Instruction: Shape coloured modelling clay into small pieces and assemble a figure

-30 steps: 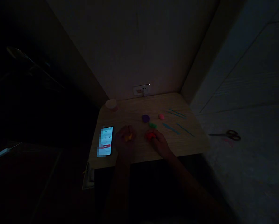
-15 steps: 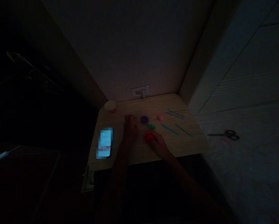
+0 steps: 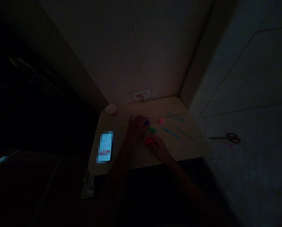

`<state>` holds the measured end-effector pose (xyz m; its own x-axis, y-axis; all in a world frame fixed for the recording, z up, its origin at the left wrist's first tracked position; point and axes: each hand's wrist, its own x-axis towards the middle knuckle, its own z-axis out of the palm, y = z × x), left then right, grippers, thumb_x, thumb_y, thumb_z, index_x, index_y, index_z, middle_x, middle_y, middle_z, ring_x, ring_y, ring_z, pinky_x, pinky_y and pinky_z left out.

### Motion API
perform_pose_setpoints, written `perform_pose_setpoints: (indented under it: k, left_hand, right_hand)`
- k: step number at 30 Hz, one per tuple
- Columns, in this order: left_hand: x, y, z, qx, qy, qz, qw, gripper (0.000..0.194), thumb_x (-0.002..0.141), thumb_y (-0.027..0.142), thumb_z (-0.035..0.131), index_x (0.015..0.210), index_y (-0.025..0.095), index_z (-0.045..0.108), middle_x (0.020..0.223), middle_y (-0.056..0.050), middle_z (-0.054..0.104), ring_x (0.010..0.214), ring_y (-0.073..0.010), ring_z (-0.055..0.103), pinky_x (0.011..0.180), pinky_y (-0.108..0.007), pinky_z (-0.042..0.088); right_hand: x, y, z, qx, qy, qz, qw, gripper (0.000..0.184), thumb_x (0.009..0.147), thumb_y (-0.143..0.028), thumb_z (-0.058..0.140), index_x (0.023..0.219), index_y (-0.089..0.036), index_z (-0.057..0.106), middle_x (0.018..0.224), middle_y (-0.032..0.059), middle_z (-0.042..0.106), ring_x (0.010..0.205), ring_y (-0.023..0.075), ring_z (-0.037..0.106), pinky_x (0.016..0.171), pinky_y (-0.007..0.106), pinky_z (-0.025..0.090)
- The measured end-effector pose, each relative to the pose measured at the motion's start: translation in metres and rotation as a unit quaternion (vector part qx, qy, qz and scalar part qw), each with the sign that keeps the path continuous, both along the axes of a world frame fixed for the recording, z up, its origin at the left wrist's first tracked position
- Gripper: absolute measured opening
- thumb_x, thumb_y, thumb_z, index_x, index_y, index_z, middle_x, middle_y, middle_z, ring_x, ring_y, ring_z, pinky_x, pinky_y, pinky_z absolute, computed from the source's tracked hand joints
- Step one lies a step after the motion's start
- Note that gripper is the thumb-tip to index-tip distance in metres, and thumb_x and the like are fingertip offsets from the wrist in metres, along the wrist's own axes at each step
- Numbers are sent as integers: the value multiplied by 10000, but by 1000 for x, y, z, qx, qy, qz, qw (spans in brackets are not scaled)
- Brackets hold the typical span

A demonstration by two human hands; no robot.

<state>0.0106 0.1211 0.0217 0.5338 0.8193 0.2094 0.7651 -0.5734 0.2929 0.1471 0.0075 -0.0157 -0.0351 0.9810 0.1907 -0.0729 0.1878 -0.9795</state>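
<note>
work looks part-way at best: small yellow-orange piece (image 3: 127, 128), material unclear, lies just l. of the left hand (image 3: 136, 126). that hand has bent fingers at a round, dark purple, clay-like lump (image 3: 147, 122); can't tell if it's pinching or only touching. right hand (image 3: 160, 149) is closed w/ fingers pinching a bright red, soft-looking lump (image 3: 149, 141), low over the table (image 3: 136, 160). elongated green clay-like lump (image 3: 152, 129) sits btwn purple & red; rounded pink clay-like lump (image 3: 160, 121) is farther r. colours look separate, none visibly joined; finer shaping n/a in this light.

surface, l. to r.: lit rectangular phone (image 3: 105, 146), pale round cup w/ reddish side (image 3: 111, 110) at back corner, then flat blue, prob. plastic tool (image 3: 170, 132), two thin blue sticks (image 3: 177, 116) & slim blue tool (image 3: 185, 134), all out of hand.

room: v. dark at l.; white wall socket w/ plug (image 3: 141, 95) behind table; dark-handled metal scissors (image 3: 232, 138) on pale floor (image 3: 245, 176) at r.
</note>
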Motion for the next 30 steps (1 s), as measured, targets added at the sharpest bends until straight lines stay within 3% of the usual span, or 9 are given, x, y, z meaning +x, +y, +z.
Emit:
perform_pose_setpoints:
  k: [5,10,14,16,18,20,22,27,30]
  left_hand:
    - [13,22,1,-23,-40,-23,999,253,894,172,646,1133,175,730,1220,-137,703,1191,-299,609,1118,-470,472]
    - [24,35,-2,-24,-77,-4,997,199,918,143,590,1034,145,752,1136,-136,706,1130,-281,606,1090,-435,484]
    - [25,34,-4,-11,-88,-12,996,380,884,88,546,1226,85,713,1286,-176,687,1226,-295,593,1143,-453,448]
    - [21,29,-2,15,-88,-45,995,524,834,61,543,1339,117,669,1468,-169,606,1358,-302,530,1208,-486,384]
    - [17,22,0,15,-70,-119,990,590,801,62,559,1367,186,669,1574,-124,531,1444,-296,466,1248,-501,331]
    - [13,17,4,-14,-41,-190,981,548,820,91,573,1329,247,701,1558,-81,557,1456,-285,461,1247,-509,327]
    - [11,13,6,-37,-17,-223,974,420,877,156,591,1252,271,740,1495,-64,615,1431,-292,485,1225,-531,343]
    - [18,8,2,-48,12,-232,971,206,957,280,621,1086,220,769,1205,-94,725,1179,-291,601,1066,-505,472]
    - [28,3,-6,-26,-4,-187,982,228,990,254,566,1122,191,741,1161,-103,707,1136,-278,600,1035,-471,494]
  right_hand:
    - [0,1,1,6,-4,5,1000,258,738,-171,476,905,-227,664,830,13,674,778,193,613,738,304,488]
    - [1,1,1,2,-4,12,1000,300,726,-146,471,935,-225,671,817,10,667,778,193,618,747,306,492]
    - [0,2,0,6,16,9,1000,290,733,-143,481,937,-228,669,826,10,669,780,194,611,748,311,487]
    - [0,2,0,8,36,-3,999,258,749,-158,489,924,-230,664,823,11,656,777,193,594,744,313,478]
    - [0,2,-1,16,65,-10,998,218,751,-195,529,926,-232,653,842,13,635,788,195,572,740,312,463]
    - [2,1,-3,25,96,-7,995,181,745,-257,600,922,-235,632,846,10,595,772,189,531,705,304,435]
    - [3,-1,-5,26,119,-5,992,169,775,-361,663,877,-239,605,808,0,539,724,177,474,653,297,393]
    - [3,-4,-12,-9,145,-54,988,632,850,-801,580,576,-256,417,588,-33,359,576,148,317,548,309,285]
    - [0,-5,-13,-37,135,-58,988,741,900,-835,502,478,-262,295,480,-53,262,490,119,225,497,312,205]
